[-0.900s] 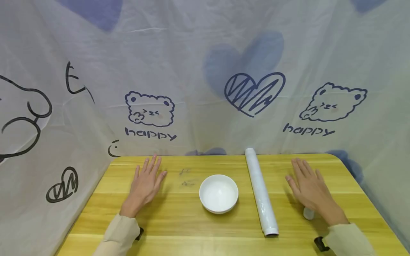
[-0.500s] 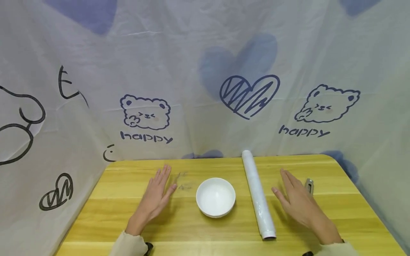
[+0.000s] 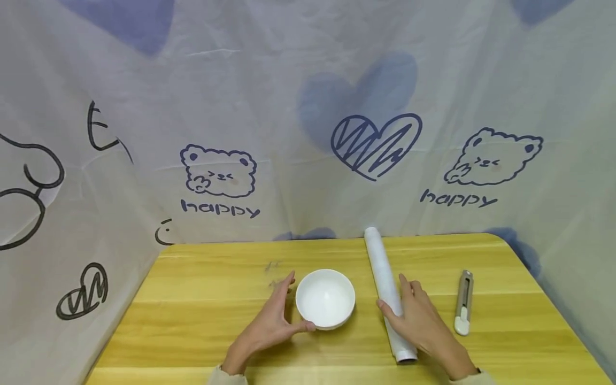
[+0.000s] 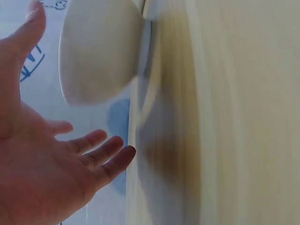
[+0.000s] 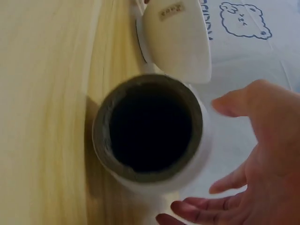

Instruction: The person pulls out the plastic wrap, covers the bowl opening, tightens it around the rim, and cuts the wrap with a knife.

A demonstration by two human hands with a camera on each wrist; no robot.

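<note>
A white bowl [image 3: 325,299] stands upright on the wooden table. At its left side my left hand [image 3: 269,323] is spread, thumb by the near rim and fingers by the far left; the left wrist view has a gap between palm and bowl [image 4: 101,51]. To the right of the bowl lies a long roll of clear plastic film [image 3: 385,283], its hollow core end [image 5: 150,131] facing the right wrist camera. My right hand [image 3: 421,321] hovers over the roll's near half, thumb on one side and fingers on the other, relaxed and holding nothing.
A grey and white utility knife [image 3: 464,305] lies on the table [image 3: 192,299] right of my right hand. A cloth backdrop [image 3: 298,133] with drawn bears and hearts rises along the table's far and left edges.
Both hands have come inward from the table's sides, the left to the bowl and the right over the film roll. The utility knife, earlier covered by my right hand, is now uncovered.
</note>
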